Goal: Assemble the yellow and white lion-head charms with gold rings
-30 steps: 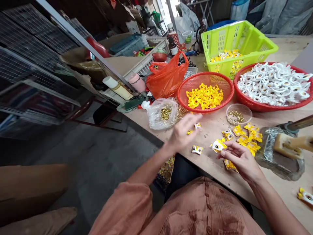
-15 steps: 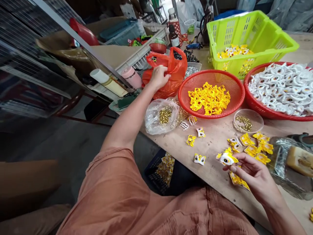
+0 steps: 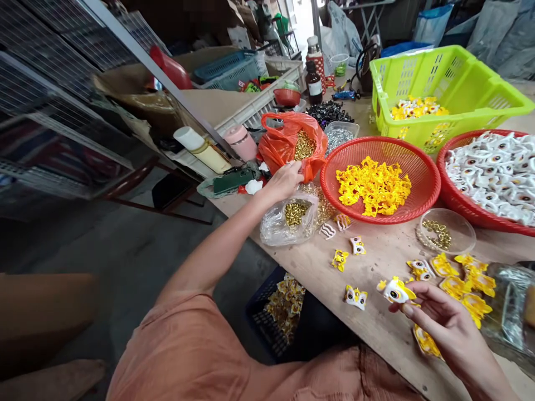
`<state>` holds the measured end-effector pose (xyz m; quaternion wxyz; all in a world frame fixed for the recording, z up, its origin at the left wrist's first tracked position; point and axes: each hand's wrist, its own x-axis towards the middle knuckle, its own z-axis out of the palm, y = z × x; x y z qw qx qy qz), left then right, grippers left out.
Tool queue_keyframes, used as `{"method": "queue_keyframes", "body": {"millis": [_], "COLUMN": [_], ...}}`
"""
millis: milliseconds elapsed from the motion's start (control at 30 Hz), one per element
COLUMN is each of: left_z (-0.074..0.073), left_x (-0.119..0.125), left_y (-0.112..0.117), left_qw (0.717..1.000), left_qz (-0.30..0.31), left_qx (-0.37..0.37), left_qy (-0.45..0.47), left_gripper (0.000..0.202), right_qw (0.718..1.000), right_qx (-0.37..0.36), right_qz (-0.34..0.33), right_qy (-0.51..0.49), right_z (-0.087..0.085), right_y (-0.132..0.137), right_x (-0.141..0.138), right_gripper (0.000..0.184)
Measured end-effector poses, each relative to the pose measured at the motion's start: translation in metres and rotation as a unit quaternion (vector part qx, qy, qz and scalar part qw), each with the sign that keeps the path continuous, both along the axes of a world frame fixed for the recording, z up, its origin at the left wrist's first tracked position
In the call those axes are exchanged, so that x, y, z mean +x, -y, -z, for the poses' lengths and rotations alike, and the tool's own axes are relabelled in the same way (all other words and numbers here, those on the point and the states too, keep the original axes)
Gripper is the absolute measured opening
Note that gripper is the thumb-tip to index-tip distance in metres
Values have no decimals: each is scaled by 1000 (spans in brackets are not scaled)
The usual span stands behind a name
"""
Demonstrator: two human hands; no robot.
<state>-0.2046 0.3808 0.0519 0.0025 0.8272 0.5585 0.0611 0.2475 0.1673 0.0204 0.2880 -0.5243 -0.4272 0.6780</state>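
Tabletop with red bag stands above grey floor.

the one view is head-worn, facing forward and down, near enough that the shirt fills the bottom centre; the desk has its front edge slanting from mid-frame to lower right, floor lies left, and pale bags look small at upper right.

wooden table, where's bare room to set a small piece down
Bare tabletop lies between the red basket of yellow pieces, the clear dish and the held piece; another patch, between that piece and the near edge. Crowded: yellow shells by the right hand, orange bag and clear bag by the left hand.
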Motion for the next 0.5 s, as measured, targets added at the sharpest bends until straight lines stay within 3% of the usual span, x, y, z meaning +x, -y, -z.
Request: {"method": "queue_keyframes", "body": {"millis": [167, 267, 400, 467, 500], "left_z": [4, -10, -34, -33, -29], "left_x": [3, 7, 48, 88, 111], "left_y": [-2, 10, 67, 110, 132], "left_qw": [1000, 999, 970, 940, 919], "left_qz": [-2, -17, 9, 51, 84], "left_qx": [2, 36, 188, 163, 88], "left_qy": [8, 20, 153, 296, 374], "left_gripper": [23, 17, 40, 44, 45], "right_qw": [1000, 1000, 999, 997, 996], "right_qx": [-1, 18, 38, 46, 55], "right_qz": [-4, -1, 26, 46, 51], "right_qy": [-10, -20, -22, -28, -40], "right_z": [4, 4, -1, -7, -11], "right_y": [5, 7, 7, 8, 9], "right_x": [0, 1, 1, -1, -3], "right_gripper": [42, 40, 40, 37, 35]}}
